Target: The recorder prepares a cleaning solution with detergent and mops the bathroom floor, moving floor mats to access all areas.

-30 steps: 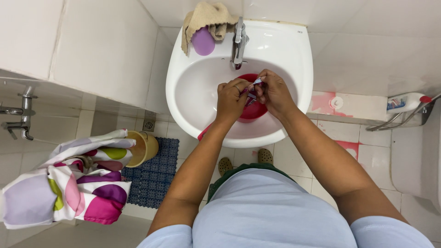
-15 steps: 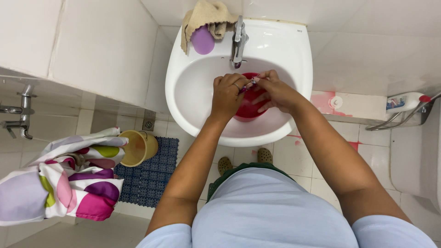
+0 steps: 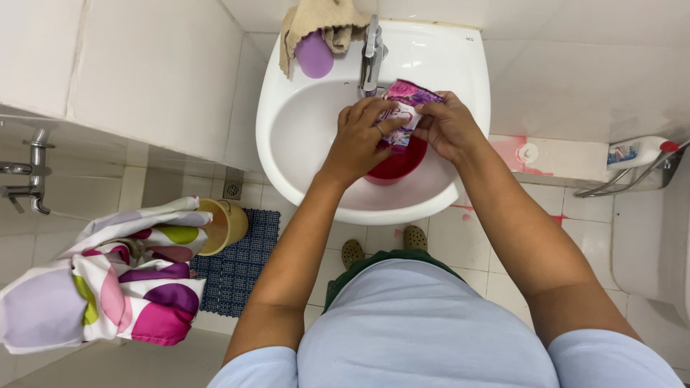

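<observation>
Over a white sink (image 3: 302,144), both my hands hold a small purple and pink sachet (image 3: 404,104). My left hand (image 3: 361,136) grips its left side and my right hand (image 3: 447,128) pinches its right edge. Below them a red bowl (image 3: 394,165) sits in the basin. The sachet hangs just in front of the chrome tap (image 3: 371,50).
A beige cloth (image 3: 316,21) and a purple soap (image 3: 314,54) lie at the sink's back left. A spotted cloth (image 3: 108,280) hangs on a wall tap at left. A yellow cup (image 3: 223,226) and blue mat (image 3: 241,266) are on the floor. A tube (image 3: 636,152) rests on a rack at right.
My hands have risen from the red bowl toward the tap, and the sachet now shows plainly between them, lifted above the bowl.
</observation>
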